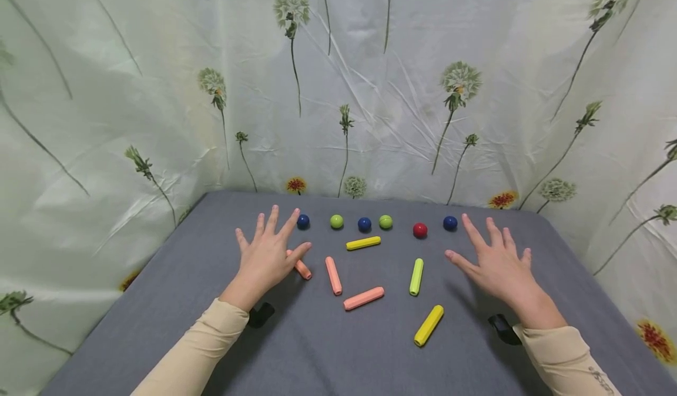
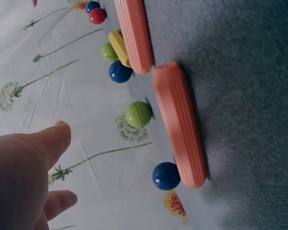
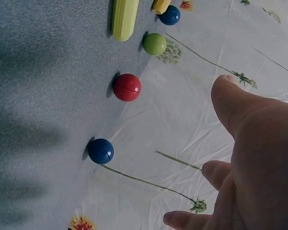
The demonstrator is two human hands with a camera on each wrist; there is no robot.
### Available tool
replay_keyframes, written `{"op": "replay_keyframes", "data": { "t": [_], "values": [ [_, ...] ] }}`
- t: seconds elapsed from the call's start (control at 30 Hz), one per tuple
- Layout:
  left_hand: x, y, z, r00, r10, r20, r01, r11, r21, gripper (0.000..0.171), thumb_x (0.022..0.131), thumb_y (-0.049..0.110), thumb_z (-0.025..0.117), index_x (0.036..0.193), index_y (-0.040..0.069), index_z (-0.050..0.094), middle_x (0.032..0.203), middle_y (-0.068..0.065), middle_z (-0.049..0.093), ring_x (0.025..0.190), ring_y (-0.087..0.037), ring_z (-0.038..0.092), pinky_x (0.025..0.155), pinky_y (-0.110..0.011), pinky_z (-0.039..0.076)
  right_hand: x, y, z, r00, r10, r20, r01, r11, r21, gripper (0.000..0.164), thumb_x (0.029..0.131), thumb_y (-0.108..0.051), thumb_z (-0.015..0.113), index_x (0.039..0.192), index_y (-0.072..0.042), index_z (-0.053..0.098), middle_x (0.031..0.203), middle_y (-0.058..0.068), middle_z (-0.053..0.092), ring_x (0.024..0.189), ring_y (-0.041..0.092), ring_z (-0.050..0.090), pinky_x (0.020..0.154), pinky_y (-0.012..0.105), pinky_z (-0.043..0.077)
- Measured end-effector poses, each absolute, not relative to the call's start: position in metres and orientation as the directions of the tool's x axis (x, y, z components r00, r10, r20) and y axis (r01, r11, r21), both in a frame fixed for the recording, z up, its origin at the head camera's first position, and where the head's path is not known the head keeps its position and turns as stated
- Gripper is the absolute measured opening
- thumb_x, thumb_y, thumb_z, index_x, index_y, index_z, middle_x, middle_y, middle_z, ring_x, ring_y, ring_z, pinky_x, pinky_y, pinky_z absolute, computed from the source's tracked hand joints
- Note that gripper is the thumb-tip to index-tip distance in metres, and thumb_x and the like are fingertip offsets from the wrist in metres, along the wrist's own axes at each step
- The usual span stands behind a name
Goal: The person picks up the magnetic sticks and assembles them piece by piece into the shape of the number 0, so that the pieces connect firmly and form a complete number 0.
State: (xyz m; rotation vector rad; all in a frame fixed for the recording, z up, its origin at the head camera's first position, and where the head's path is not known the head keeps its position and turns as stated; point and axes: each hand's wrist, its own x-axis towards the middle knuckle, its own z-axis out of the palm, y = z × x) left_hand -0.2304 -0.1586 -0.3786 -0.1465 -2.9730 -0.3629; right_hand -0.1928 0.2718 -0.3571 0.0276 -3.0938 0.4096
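Both hands [image 1: 267,258] [image 1: 499,267] spread fingers; only the head view shows the nearest yellow stick [image 1: 429,325].

This is a curtained-off nook; whether in a home or a studio cannot be told. Pale dandelion-printed fabric [image 1: 402,32] hangs behind and on both sides of a flat, grey, cloth-covered surface [image 1: 344,355], hiding what lies beyond
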Motion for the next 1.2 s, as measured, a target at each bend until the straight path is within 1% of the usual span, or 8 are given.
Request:
{"op": "replay_keyframes", "data": {
  "t": [0.13,0.27,0.43,0.57,0.73,0.87,0.97,1.2],
  "values": [
    [-0.232,-0.153,-0.377,-0.977,0.110,0.181,0.151,0.961,0.230,0.079,0.103,0.059,0.066,0.170,0.031,0.034,0.174,-0.020,0.034,0.159,-0.046,0.035,0.120,-0.086,0.014,-0.197,0.270,-0.358,-0.998,-0.045,0.045,-0.055,0.969,-0.242,0.093,0.104,-0.070,0.053,0.174,-0.022,0.014,0.168,0.040,0.020,0.148,0.071,0.025,0.109,0.089,0.023],
    [-0.235,-0.146,-0.374,-0.967,0.158,0.198,0.200,0.955,0.217,0.073,0.102,0.054,0.069,0.165,0.026,0.045,0.160,-0.019,0.053,0.146,-0.042,0.054,0.119,-0.081,0.026,-0.204,0.268,-0.360,-0.995,-0.085,0.054,-0.096,0.965,-0.244,0.088,0.105,-0.063,0.057,0.172,-0.016,0.023,0.163,0.041,0.032,0.138,0.069,0.043,0.101,0.083,0.039],
    [-0.244,-0.134,-0.372,-0.952,0.239,0.190,0.275,0.942,0.194,0.061,0.102,0.049,0.072,0.154,0.021,0.060,0.146,-0.014,0.066,0.133,-0.035,0.065,0.108,-0.069,0.045,-0.214,0.265,-0.362,-0.992,-0.116,0.048,-0.125,0.955,-0.269,0.081,0.106,-0.053,0.063,0.168,-0.011,0.032,0.154,0.040,0.046,0.132,0.063,0.053,0.098,0.077,0.047],
    [-0.256,-0.124,-0.374,-0.942,0.296,0.155,0.323,0.927,0.190,0.052,0.102,0.045,0.074,0.145,0.018,0.067,0.137,-0.009,0.072,0.124,-0.029,0.070,0.096,-0.058,0.055,-0.222,0.264,-0.364,-0.992,-0.120,0.033,-0.125,0.950,-0.287,0.075,0.106,-0.048,0.065,0.165,-0.011,0.039,0.151,0.038,0.053,0.132,0.060,0.056,0.095,0.076,0.049],
    [-0.271,-0.114,-0.379,-0.930,0.348,0.117,0.366,0.899,0.239,0.046,0.100,0.040,0.078,0.139,0.016,0.072,0.123,-0.008,0.077,0.108,-0.024,0.074,0.084,-0.045,0.061,-0.236,0.262,-0.366,-0.989,-0.142,0.032,-0.145,0.938,-0.316,0.068,0.105,-0.042,0.067,0.160,-0.007,0.047,0.140,0.032,0.064,0.122,0.053,0.065,0.089,0.069,0.054],
    [-0.279,-0.108,-0.380,-0.919,0.385,0.085,0.391,0.867,0.307,0.042,0.099,0.035,0.080,0.135,0.014,0.074,0.117,-0.009,0.078,0.101,-0.023,0.073,0.082,-0.043,0.062,-0.246,0.261,-0.368,-0.988,-0.151,0.037,-0.154,0.930,-0.332,0.064,0.105,-0.038,0.068,0.157,-0.005,0.051,0.134,0.031,0.068,0.112,0.045,0.069,0.085,0.061,0.057],
    [-0.285,-0.103,-0.382,-0.910,0.410,0.057,0.403,0.847,0.346,0.039,0.099,0.032,0.080,0.133,0.013,0.076,0.117,-0.009,0.078,0.103,-0.022,0.073,0.084,-0.042,0.061,-0.253,0.259,-0.370,-0.987,-0.161,0.032,-0.162,0.925,-0.343,0.062,0.105,-0.036,0.069,0.155,-0.004,0.052,0.132,0.031,0.069,0.108,0.042,0.071,0.082,0.058,0.058],
    [-0.298,-0.096,-0.388,-0.883,0.469,0.037,0.443,0.803,0.398,0.038,0.098,0.029,0.082,0.131,0.011,0.077,0.111,-0.008,0.079,0.102,-0.022,0.074,0.089,-0.041,0.061,-0.266,0.258,-0.377,-0.982,-0.187,0.006,-0.176,0.913,-0.368,0.060,0.105,-0.032,0.069,0.154,-0.001,0.052,0.128,0.032,0.070,0.112,0.046,0.071,0.090,0.061,0.058]
  ]
}}
